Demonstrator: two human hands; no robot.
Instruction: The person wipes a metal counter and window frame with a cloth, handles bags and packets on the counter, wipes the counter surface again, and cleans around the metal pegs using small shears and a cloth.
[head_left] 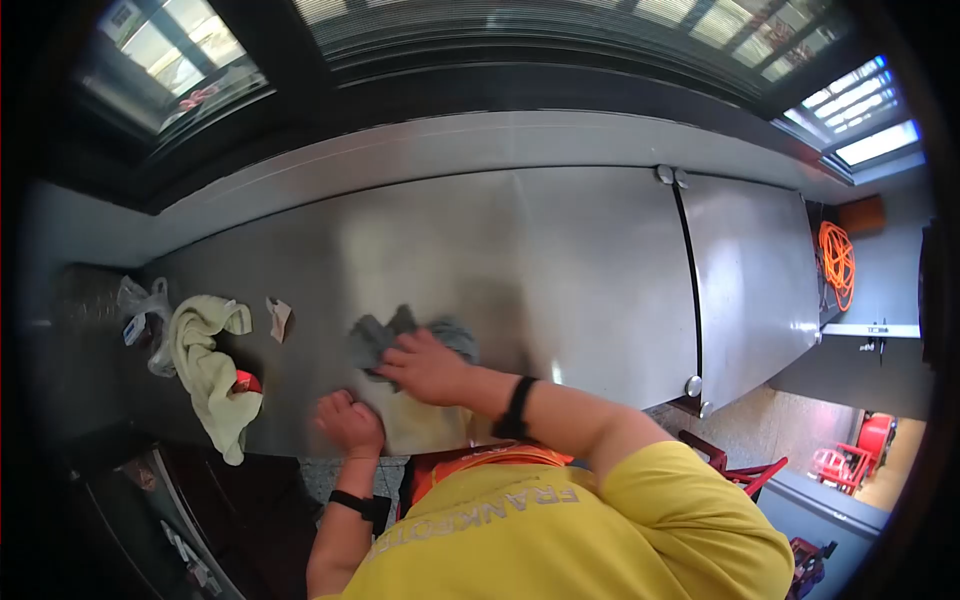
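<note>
A crumpled grey cloth (pixel 372 342) lies on the stainless steel tabletop (pixel 600 280), left of its middle. My right hand (pixel 425 368) presses down on it, fingers over the fabric, and bunched folds stick out on both sides. Closer to the front edge, my left hand (pixel 350 422) rests on the metal with its fingers curled in. Nothing shows in that hand. Each wrist wears a black band.
A pale green towel (pixel 205 365) lies at the left, partly over a red item (pixel 247 382). Near it are a clear plastic bag (pixel 148 320) and a small paper scrap (pixel 279 318). An orange cord (pixel 836 265) sits at the far right. Windows (pixel 580 35) line the back.
</note>
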